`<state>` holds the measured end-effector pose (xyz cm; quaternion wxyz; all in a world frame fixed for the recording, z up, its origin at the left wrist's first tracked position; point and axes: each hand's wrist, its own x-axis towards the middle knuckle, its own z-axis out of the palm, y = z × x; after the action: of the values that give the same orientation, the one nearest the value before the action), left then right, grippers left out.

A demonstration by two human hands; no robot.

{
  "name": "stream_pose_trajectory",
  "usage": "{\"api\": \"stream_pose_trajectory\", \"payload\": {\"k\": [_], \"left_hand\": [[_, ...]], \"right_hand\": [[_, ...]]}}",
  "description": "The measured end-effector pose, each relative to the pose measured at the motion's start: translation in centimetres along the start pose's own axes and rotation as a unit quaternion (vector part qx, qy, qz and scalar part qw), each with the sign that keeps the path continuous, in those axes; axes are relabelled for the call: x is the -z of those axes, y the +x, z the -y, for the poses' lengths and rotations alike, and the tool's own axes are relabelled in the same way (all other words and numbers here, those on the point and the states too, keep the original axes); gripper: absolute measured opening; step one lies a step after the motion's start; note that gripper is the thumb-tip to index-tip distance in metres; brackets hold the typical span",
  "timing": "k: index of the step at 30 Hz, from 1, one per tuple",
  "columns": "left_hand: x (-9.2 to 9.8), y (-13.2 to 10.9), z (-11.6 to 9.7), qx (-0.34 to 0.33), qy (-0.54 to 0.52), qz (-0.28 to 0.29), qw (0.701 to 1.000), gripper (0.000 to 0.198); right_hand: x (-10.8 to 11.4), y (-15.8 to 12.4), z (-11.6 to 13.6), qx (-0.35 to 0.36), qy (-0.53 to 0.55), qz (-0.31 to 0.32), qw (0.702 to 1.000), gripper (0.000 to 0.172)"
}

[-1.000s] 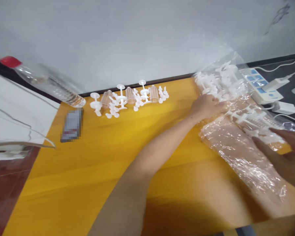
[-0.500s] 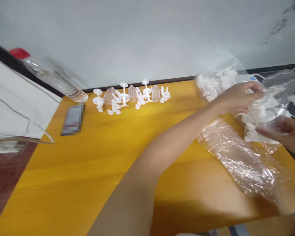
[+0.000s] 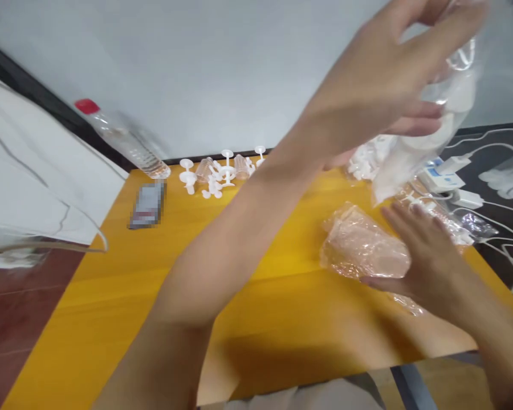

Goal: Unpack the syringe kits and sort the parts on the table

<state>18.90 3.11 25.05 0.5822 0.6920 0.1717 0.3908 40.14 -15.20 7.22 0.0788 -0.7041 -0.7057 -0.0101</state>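
Note:
My left hand point(image 3: 385, 85) is raised high over the yellow table point(image 3: 162, 296), fingers pinched on the top of a clear plastic bag of white parts point(image 3: 414, 154) that hangs below it. My right hand point(image 3: 423, 256) rests lower right with fingers stretched out against a second clear bag of pinkish clear pieces point(image 3: 363, 247) lying on the table. More white plastic parts point(image 3: 363, 162) lie behind, partly hidden by my left arm.
A row of small white stemmed parts and clear cups point(image 3: 218, 171) stands at the table's far edge. A red-capped water bottle point(image 3: 123, 142) leans by the wall, a phone point(image 3: 147, 205) beside it. A power strip point(image 3: 442, 173) with cables lies right.
My left hand has lifted the bag of white parts up off the table. My right hand let go of that bag and moved down onto the bag of clear pieces.

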Motion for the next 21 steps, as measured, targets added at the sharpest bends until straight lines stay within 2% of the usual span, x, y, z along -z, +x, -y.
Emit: {"api": "stream_pose_trajectory", "payload": {"k": [1, 3, 6, 8, 9, 11, 13, 15, 16, 17, 19, 21], "left_hand": [[1.1, -1.7, -0.7, -0.017, -0.001, -0.022, 1.000, 0.025], [3.2, -5.2, -1.4, -0.019, 0.001, -0.051, 0.999, 0.016], [5.9, -10.1, -1.5, 0.043, -0.023, -0.090, 0.995, 0.013], [7.2, -12.9, -0.9, 0.102, -0.051, -0.131, 0.985, 0.019], [7.6, -14.1, -0.5, 0.129, -0.061, -0.150, 0.978, 0.021], [7.6, -16.0, 0.5, 0.166, -0.075, -0.181, 0.966, 0.024], [6.9, -17.4, 1.5, 0.181, -0.086, -0.191, 0.961, 0.026], [5.5, -18.1, 2.4, 0.181, -0.086, -0.185, 0.962, 0.026], [4.8, -18.4, 2.8, 0.176, -0.078, -0.180, 0.965, 0.026], [4.2, -18.5, 3.0, 0.168, -0.060, -0.174, 0.968, 0.026], [3.6, -18.7, 3.4, 0.144, 0.016, -0.169, 0.975, 0.024], [4.2, -18.9, 3.8, 0.110, 0.144, -0.190, 0.965, 0.022]], "right_hand": [[-1.4, 0.0, 1.3, 0.025, -0.019, 0.007, 0.999, 0.107], [-4.2, 0.2, 1.8, 0.016, -0.045, 0.014, 0.999, 0.088], [-6.4, 1.3, -0.6, -0.065, -0.057, 0.016, 0.996, 0.074], [-5.6, 2.1, -1.7, -0.111, -0.071, 0.004, 0.991, 0.078], [-4.6, 2.4, -1.5, -0.126, -0.073, -0.013, 0.989, 0.083], [-2.2, 2.8, 1.0, -0.123, -0.025, -0.071, 0.990, 0.095], [-0.1, 2.9, 5.8, -0.054, 0.108, -0.119, 0.986, 0.103], [0.8, 3.4, 11.2, 0.056, 0.249, -0.090, 0.963, 0.115], [0.8, 3.9, 13.6, 0.100, 0.304, -0.063, 0.945, 0.114], [0.3, 4.6, 15.5, 0.124, 0.367, -0.059, 0.920, 0.104], [-1.0, 6.4, 17.4, 0.103, 0.488, -0.044, 0.865, 0.079], [-2.5, 8.0, 17.0, 0.066, 0.598, 0.010, 0.799, 0.069]]}}
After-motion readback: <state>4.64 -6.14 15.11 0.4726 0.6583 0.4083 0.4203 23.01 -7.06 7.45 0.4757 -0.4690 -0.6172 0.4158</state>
